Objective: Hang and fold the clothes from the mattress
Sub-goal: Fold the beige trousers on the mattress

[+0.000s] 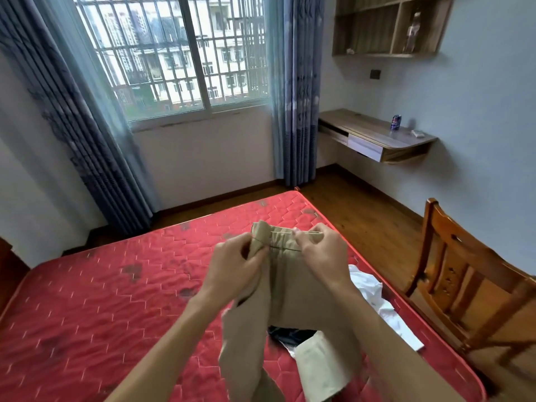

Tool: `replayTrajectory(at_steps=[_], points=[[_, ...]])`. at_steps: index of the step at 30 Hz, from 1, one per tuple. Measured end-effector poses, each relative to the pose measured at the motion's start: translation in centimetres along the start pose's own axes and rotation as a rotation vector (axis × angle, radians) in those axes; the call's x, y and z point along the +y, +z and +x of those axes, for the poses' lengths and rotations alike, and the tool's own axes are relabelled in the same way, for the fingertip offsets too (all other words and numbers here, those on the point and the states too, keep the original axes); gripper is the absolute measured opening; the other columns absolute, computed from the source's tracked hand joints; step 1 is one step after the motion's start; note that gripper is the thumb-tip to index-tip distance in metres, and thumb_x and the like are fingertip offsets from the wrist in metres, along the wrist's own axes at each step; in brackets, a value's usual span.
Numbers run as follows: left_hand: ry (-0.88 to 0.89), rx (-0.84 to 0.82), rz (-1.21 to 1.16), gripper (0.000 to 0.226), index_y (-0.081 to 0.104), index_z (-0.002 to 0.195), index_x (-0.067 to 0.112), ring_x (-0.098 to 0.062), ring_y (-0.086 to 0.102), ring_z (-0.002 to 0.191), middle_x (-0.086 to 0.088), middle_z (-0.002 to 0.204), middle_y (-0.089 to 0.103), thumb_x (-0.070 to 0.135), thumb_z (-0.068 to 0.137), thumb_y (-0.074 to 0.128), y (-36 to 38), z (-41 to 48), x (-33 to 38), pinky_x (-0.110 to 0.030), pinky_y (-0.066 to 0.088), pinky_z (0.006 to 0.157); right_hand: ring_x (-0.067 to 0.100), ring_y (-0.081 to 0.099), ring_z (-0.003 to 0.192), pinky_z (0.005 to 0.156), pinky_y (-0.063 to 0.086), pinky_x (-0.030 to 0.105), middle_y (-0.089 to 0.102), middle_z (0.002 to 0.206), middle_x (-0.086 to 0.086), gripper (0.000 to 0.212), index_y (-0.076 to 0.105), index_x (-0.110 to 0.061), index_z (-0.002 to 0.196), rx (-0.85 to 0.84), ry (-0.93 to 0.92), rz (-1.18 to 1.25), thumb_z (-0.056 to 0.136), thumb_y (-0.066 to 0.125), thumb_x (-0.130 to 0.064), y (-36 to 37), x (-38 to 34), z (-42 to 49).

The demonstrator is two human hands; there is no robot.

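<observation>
Gripping the beige trousers (290,294) at the bunched end of the waistband with the left hand (232,262), fingers curled tight round the cloth. Pinching the same waistband farther along with the right hand (322,253), thumb and forefinger closed on its upper edge. Holding the garment up this way above the red mattress (116,300), with the legs hanging down towards the near edge and one hem turned pale side out.

Below the legs, on the mattress: a dark garment (293,335), partly covered, and just beside it a white garment (374,288), close to the right edge. Farther out, a wooden chair (464,271) beside the bed, and a wall desk (377,134) with a can (396,122) on it.

Probably squaring the waistband before a fold or a hanger. Risks from here:
- Losing the light right-hand pinch and dropping one side, for want of much cloth in it.
- Folding in a twist, with the legs hanging uneven.
- Dragging the hems over the clothes beneath and nudging the white garment off the edge.
</observation>
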State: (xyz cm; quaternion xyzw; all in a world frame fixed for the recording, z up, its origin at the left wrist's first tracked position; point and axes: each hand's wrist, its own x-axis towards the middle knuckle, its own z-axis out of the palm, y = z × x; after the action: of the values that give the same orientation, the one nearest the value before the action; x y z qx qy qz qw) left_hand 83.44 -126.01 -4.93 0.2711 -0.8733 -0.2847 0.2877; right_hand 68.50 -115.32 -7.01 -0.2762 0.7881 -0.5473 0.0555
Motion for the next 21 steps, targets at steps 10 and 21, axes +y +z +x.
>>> replayTrajectory(at_steps=[10,21], points=[[0.201,0.128,-0.051,0.020,0.057,0.072,0.012,-0.018,0.053,0.056,0.001,0.065,0.056,0.019,0.090,0.056,1.5,0.0,3.9,-0.036,0.047,0.054,0.005,0.062,0.054,0.055,0.049,0.021,0.067,0.063,-0.005,0.058,0.065,-0.007,0.081,-0.138,0.078,0.311,0.082,0.063,-0.065,-1.4,-5.5,-1.0],[0.293,0.186,0.051,0.013,0.071,0.097,0.009,0.002,0.054,0.059,0.008,0.088,0.061,0.007,0.088,0.061,2.1,-0.5,3.7,0.000,0.040,0.058,0.015,0.067,0.086,0.082,0.057,0.038,0.066,0.094,0.003,0.036,0.067,-0.024,0.090,-0.222,-0.051,0.124,0.086,0.060,-0.060,0.3,-6.3,-1.8]])
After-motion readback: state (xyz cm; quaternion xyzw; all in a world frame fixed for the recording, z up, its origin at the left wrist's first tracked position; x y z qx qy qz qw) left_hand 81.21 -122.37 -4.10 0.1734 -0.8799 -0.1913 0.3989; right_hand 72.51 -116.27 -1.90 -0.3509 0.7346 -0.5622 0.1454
